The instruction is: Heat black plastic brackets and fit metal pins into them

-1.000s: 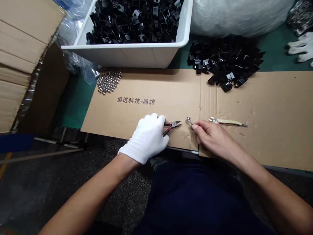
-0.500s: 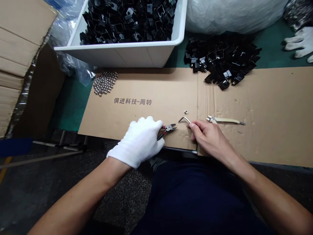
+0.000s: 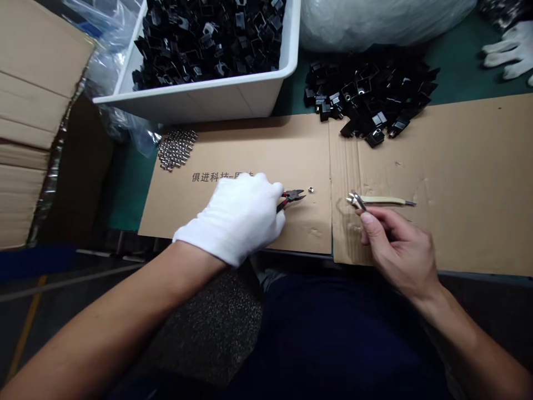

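Note:
My left hand, in a white cotton glove, is shut on a pair of red-handled diagonal cutters, whose black jaws rest over the cardboard. A small silver metal ring lies just to the right of the jaws. My bare right hand pinches a short bent metal rod between thumb and finger. That rod sits right over the end of a cream-handled hand tool, and the fingers partly hide it.
Flattened cardboard with printed Chinese text covers the work surface. Behind it are silver nuts, a heap of black plastic parts and a white tub full of them. A white-gloved hand shows at top right.
My right hand has moved rightward with the bent rod, from beside the cutters to above the cream-handled tool. The view has shifted slightly. The left hand still grips the cutters.

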`<state>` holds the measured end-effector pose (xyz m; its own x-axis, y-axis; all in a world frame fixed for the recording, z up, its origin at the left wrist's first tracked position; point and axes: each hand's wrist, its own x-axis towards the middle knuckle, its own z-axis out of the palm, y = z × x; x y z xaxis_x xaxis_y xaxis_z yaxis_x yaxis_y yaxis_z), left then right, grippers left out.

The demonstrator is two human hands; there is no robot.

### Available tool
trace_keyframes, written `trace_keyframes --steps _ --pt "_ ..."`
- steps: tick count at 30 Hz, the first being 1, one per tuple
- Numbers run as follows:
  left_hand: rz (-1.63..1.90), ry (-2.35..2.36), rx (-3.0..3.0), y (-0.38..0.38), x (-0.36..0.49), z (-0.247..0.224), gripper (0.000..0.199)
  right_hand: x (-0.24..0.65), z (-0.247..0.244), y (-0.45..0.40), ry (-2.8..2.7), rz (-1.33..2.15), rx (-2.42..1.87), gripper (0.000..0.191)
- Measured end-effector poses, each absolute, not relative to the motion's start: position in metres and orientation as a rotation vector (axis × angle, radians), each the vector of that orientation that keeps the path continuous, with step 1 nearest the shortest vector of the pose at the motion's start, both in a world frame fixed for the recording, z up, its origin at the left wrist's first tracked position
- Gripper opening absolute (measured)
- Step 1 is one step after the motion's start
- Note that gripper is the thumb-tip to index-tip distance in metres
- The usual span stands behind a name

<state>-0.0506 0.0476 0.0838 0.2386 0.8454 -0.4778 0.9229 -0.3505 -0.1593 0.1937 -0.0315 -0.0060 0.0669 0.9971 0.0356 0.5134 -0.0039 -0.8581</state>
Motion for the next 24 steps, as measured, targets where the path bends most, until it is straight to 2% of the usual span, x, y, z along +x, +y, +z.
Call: trace_keyframes --steps 7,24 --pt "-0.966 1.698 2.254 0.074 -0.027 0.096 0.054 0.215 -0.015 -0.042 -1.474 0.822 -1.647 0.018" --pt "-1.191 1.740 2.128 0.093 0.005 0.103 0.058 0.225 -0.032 -0.045 -1.506 0.778 -1.546 0.017"
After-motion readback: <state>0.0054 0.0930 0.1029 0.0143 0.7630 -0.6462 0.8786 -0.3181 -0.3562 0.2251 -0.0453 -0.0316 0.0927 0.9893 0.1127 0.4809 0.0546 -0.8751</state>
